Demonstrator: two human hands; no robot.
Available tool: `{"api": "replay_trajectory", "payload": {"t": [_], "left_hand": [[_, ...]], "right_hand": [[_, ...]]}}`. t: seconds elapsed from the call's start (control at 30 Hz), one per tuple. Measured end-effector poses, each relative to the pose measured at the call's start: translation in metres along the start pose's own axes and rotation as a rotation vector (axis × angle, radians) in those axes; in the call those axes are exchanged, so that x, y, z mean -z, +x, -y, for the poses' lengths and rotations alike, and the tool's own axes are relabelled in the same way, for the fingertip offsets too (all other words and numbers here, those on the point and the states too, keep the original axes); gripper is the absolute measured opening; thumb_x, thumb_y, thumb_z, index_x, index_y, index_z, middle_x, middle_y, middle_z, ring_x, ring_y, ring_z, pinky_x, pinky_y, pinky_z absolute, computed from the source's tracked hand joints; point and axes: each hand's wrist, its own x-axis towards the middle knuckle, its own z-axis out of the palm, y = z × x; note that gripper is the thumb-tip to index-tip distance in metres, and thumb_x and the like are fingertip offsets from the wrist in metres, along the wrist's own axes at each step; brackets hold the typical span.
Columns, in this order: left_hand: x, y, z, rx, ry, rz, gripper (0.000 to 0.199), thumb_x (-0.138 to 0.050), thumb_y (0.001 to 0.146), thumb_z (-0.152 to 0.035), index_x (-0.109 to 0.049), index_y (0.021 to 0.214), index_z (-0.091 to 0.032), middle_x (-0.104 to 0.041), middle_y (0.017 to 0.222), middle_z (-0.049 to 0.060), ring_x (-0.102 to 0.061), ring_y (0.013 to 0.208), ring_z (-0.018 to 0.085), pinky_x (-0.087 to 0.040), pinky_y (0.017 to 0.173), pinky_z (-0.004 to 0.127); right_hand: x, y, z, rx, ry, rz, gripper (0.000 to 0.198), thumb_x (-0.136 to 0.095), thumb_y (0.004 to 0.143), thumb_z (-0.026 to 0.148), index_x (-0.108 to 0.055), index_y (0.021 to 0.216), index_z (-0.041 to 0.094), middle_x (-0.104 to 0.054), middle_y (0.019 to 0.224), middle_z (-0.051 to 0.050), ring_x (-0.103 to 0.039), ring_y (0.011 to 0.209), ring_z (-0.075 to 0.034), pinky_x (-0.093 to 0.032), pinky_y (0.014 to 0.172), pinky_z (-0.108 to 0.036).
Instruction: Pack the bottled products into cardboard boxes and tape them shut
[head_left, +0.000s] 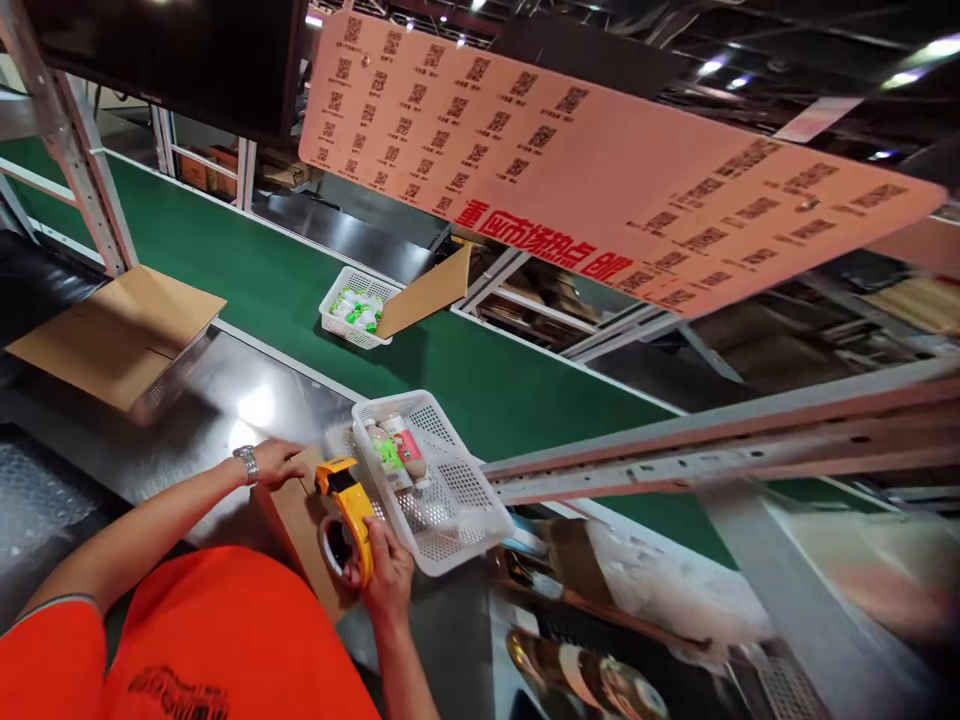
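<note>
My right hand (390, 575) is wrapped round a yellow tape dispenser (358, 520) with a roll of tape in it. The dispenser lies over a brown cardboard box (292, 530) right in front of my body. At the far left end of that box, my left hand (276, 463) grips the cardboard, its fingers bent and partly hidden. Just beyond the dispenser, a white plastic basket (457, 520) sits tilted in view at the bench edge. Inside it lie bottles (405, 450) with green and red labels.
A green conveyor belt (262, 270) runs across behind the steel bench (255, 390). On it stands another white basket (356, 338) with green-and-white items and a cardboard sheet (427, 290). A metal beam (712, 445) is at right; a pink code board (585, 160) hangs above.
</note>
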Motion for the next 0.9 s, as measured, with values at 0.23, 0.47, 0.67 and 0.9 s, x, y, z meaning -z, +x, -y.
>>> {"api": "replay_trajectory", "payload": {"t": [0.23,0.47,0.67,0.9], "left_hand": [[-0.024,-0.017,-0.015,-0.395,0.635,-0.136,0.028,-0.065,0.102,-0.017,-0.081,0.125,-0.019,-0.07,0.152,0.017,-0.052,0.156,0.037,-0.041,0.131,0.059],[-0.027,-0.016,-0.008,-0.49,0.709,-0.16,0.02,-0.069,0.1,-0.013,-0.084,0.112,-0.017,-0.075,0.137,0.016,-0.06,0.139,0.035,-0.049,0.122,0.058],[-0.014,-0.015,-0.02,-0.441,0.687,-0.134,0.019,-0.063,0.104,-0.013,-0.082,0.108,-0.014,-0.077,0.127,0.018,-0.062,0.139,0.034,-0.051,0.121,0.052],[0.001,-0.026,-0.049,0.065,-0.096,-0.296,0.054,-0.042,0.113,-0.054,-0.081,0.111,-0.016,-0.079,0.093,0.01,-0.073,0.085,0.022,-0.059,0.083,0.035]], "right_hand": [[0.0,-0.008,-0.012,0.052,-0.028,0.008,0.064,-0.083,0.079,0.081,-0.078,0.097,0.02,-0.056,0.042,0.006,-0.051,0.031,-0.017,-0.042,0.035,-0.028],[0.002,-0.007,-0.016,0.093,-0.035,0.004,0.064,-0.084,0.077,0.083,-0.078,0.094,0.022,-0.058,0.042,0.005,-0.05,0.03,-0.017,-0.038,0.034,-0.028],[0.004,-0.008,-0.024,0.096,0.02,-0.021,0.063,-0.086,0.076,0.081,-0.077,0.093,0.022,-0.059,0.044,0.005,-0.05,0.029,-0.017,-0.041,0.032,-0.028],[0.007,-0.009,-0.03,0.169,0.019,0.059,0.055,-0.087,0.081,0.075,-0.08,0.091,0.021,-0.061,0.047,0.005,-0.052,0.03,-0.015,-0.044,0.031,-0.026]]}}
